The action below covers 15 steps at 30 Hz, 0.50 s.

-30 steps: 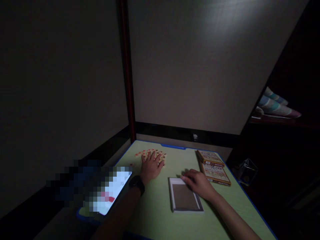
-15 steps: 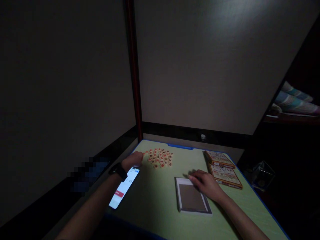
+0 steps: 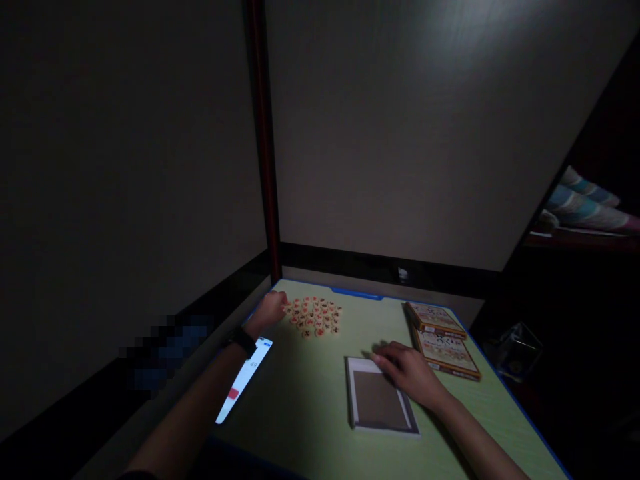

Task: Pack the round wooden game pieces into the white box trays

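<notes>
My left hand point(image 3: 271, 308), with a dark watch on its wrist, reaches to the left edge of a cluster of round xiangqi pieces point(image 3: 314, 317) with red and black characters. Its fingers are curled, the fingertips right beside the leftmost pieces; what they hold, if anything, is hidden. My right hand point(image 3: 407, 373) rests over the upper right corner of a shallow open box point(image 3: 356, 393) with a white and grey rim and brown inside. Its thumb is apart from the bent fingers, and nothing shows between them.
Two printed flat boxes point(image 3: 447, 353), one overlapping the other, lie right of my right hand. A phone point(image 3: 244, 381) with a lit screen lies under my left forearm. The green table point(image 3: 295, 400) has a blue edge; walls stand behind and at the left.
My left hand has shifted slightly up and left, along the far left side of the pieces. My right hand stays at the open box. The whole view has shifted a little.
</notes>
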Tool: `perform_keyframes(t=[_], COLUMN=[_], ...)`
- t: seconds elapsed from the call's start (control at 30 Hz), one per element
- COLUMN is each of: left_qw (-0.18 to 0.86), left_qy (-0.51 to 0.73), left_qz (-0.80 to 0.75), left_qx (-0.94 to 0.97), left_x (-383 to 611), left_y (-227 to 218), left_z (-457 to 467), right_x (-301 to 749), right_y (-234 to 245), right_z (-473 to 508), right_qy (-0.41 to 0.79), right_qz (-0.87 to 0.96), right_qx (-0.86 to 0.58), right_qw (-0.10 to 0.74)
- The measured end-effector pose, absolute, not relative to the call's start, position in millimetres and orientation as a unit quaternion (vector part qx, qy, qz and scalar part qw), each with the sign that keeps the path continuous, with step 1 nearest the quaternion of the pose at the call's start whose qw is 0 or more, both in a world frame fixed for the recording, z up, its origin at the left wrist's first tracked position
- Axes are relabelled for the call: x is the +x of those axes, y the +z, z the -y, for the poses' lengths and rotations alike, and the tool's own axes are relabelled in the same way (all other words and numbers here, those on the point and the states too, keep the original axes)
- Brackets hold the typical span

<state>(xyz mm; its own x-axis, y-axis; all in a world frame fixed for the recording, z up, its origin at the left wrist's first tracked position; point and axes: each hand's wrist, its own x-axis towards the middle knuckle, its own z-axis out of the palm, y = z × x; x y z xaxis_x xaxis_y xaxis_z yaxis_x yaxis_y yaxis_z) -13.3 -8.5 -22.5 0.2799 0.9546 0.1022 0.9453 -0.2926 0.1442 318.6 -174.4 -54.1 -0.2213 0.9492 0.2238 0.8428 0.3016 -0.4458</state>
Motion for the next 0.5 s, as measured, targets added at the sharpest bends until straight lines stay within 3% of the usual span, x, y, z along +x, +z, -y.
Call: perform_keyframes(t=[0.5], left_qw=[0.055], left_qy=[0.060], left_qz=[-0.568], left_qx=[0.819], left_x=[-5.1], left_y=[-30.7], left_z=[-10.0], right_x=[319.2], right_y=[-55.6], right_z=[173.6], right_qy=[0.117], right_qz=[0.772], right_qx=[-0.585], right_qw=[0.217])
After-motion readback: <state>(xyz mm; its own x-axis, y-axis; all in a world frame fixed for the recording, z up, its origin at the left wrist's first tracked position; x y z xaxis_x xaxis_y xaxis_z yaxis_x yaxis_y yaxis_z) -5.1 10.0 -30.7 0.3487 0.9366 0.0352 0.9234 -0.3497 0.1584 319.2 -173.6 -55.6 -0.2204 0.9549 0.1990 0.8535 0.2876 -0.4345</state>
